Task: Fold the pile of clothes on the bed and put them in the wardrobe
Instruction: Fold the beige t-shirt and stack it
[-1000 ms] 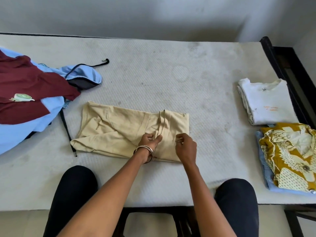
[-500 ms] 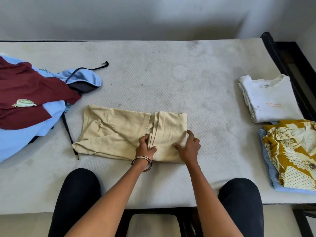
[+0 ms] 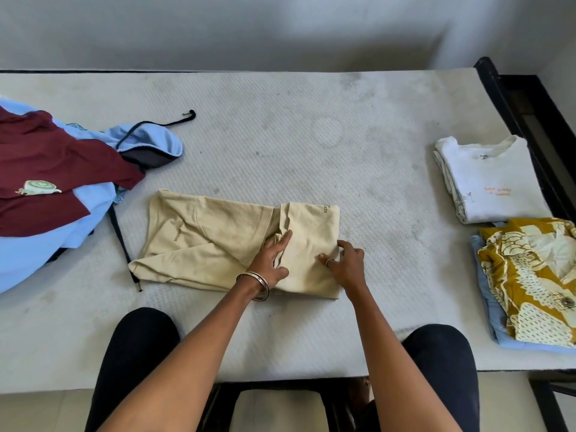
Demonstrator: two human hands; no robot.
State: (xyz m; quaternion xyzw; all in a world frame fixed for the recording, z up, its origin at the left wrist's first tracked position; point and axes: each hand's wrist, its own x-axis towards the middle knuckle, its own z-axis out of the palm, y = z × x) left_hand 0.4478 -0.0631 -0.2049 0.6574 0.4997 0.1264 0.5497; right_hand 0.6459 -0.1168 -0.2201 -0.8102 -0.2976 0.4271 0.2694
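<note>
Beige folded cotton garment (image 3: 237,244) lies centre frame on the white quilted mattress (image 3: 311,145). Left hand (image 3: 273,260) rests flat on its middle fold, right hand (image 3: 347,263) on its right part. Maroon and light-blue heap of unfolded clothes (image 3: 56,194) at left edge. Right side: white folded T-shirt (image 3: 489,179) above, mustard patterned shirt (image 3: 530,282) below it, apparently stacked on a light-blue item.

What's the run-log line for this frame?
step: folding | item: beige garment on mattress | left hand: flat on fold | right hand: at right edge | wardrobe: not in view
</note>
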